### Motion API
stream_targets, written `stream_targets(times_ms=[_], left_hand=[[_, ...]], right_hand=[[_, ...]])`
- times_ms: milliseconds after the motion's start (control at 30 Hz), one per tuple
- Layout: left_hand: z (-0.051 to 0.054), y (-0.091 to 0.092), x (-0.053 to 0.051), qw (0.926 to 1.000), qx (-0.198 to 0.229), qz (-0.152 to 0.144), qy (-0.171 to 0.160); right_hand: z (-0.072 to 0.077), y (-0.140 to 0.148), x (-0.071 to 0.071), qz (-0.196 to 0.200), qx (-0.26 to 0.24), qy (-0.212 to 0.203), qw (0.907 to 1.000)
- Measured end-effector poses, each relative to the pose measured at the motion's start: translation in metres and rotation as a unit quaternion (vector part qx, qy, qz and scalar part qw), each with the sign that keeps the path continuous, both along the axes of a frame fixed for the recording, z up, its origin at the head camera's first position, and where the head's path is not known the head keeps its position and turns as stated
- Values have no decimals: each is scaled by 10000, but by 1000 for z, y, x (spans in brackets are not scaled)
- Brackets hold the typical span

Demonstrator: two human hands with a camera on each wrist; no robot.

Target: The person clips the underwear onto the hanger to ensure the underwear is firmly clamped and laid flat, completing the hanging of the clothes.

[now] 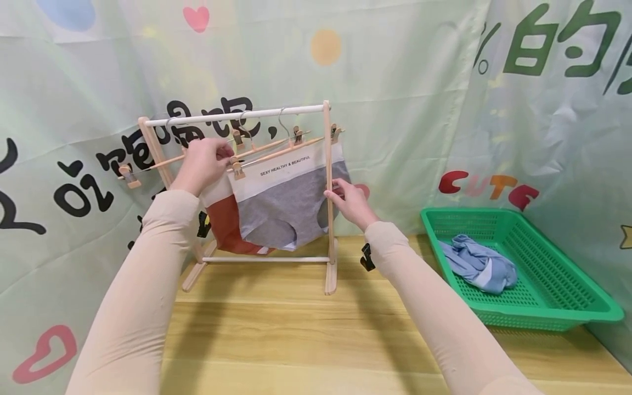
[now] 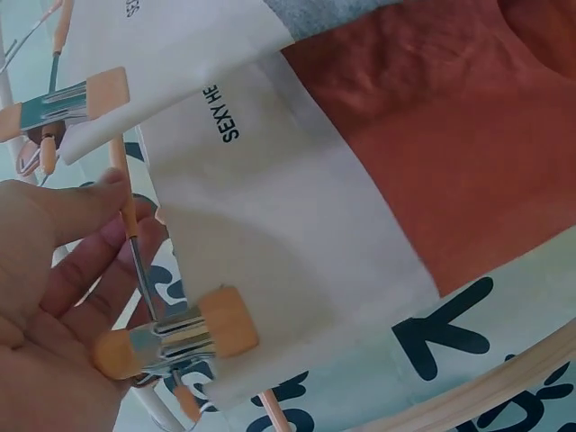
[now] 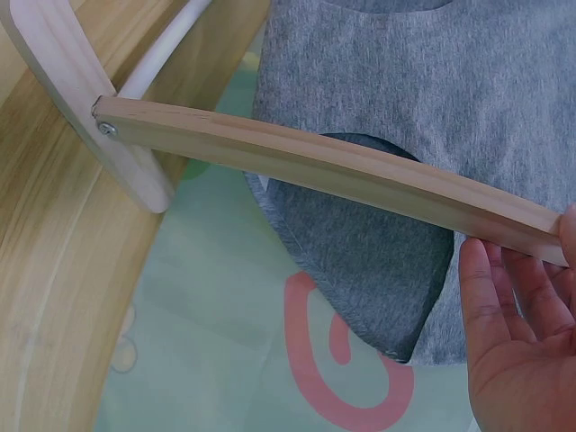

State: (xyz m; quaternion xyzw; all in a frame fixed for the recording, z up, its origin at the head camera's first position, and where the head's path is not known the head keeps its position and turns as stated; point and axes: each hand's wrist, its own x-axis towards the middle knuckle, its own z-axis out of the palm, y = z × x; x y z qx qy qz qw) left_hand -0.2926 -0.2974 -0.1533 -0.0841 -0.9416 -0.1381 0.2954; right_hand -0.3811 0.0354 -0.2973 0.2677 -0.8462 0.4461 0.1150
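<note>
Grey underpants (image 1: 316, 203) with a white printed waistband hang from a wooden clip hanger (image 1: 276, 155) on a small rack (image 1: 237, 114). Behind them hang rust-red underpants (image 1: 224, 219), clipped at the waistband. My left hand (image 1: 202, 164) pinches a hanger's wooden bar (image 2: 120, 166) between thumb and fingers, close to the clip (image 2: 175, 337) on the rust-red pair's waistband. On the right, my right hand (image 1: 353, 202) grips the rack's upright post (image 3: 342, 171), thumb on one side and fingers on the other, beside the grey pair's leg opening.
Another clip hanger (image 1: 165, 163) extends left, its end clip (image 1: 129, 176) holding nothing. A green basket (image 1: 553, 315) with crumpled blue cloth (image 1: 481, 266) stands at the right. The rack's feet (image 1: 331, 277) rest on the wooden table (image 1: 276, 334); a printed curtain (image 1: 395, 82) hangs behind.
</note>
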Motion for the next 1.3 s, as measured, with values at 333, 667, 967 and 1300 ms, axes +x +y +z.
stream_targets(times_ms=[333, 667, 967, 1300], left_hand=[[-6, -3, 14, 9985, 195, -211, 475], [-17, 8, 38, 9884, 472, -406, 1383], [-40, 28, 70, 9776, 855, -742, 1774], [-92, 56, 97, 9735, 965, -1524, 1406]], right_hand=[[-1, 0, -3, 7, -41, 21, 10000], [-2, -2, -2, -45, -7, 89, 10000], [0, -2, 2, -181, 321, 218, 9991], [5, 10, 27, -18, 808, -73, 9967]])
